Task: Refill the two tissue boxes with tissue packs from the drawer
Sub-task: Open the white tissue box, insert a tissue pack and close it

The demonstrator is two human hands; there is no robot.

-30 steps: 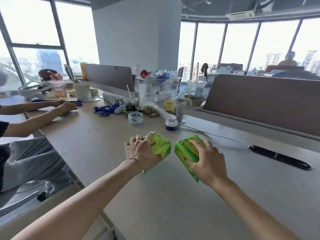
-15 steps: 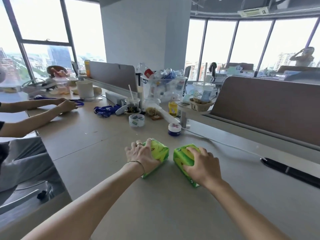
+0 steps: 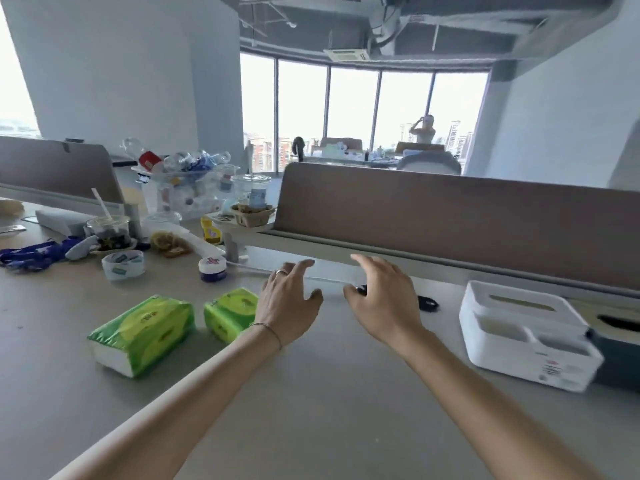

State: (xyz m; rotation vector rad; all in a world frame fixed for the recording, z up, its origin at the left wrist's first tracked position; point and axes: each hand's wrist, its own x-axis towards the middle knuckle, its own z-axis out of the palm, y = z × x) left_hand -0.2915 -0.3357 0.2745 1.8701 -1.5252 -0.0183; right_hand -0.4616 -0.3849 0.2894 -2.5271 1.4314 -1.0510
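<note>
Two green tissue packs lie on the beige desk: one (image 3: 143, 332) at the left, the other (image 3: 228, 311) just right of it. My left hand (image 3: 289, 299) hovers open beside the second pack, not touching it. My right hand (image 3: 384, 299) is open too, raised over the desk in the middle. A white tissue box (image 3: 526, 337) with a slot on top and front compartments stands at the right. A dark tissue box (image 3: 616, 344) sits right behind it, partly hidden and cut off by the frame edge.
A brown partition (image 3: 450, 220) runs along the desk's far edge. A black pen-like object (image 3: 427, 303) lies behind my right hand. Tape rolls (image 3: 123, 265), cups, a bin of bottles (image 3: 183, 188) and a blue lanyard (image 3: 31, 254) crowd the back left.
Both hands have let go of the green packs, which now lie on the desk, and moved right. The view swung right, bringing the two tissue boxes into sight.
</note>
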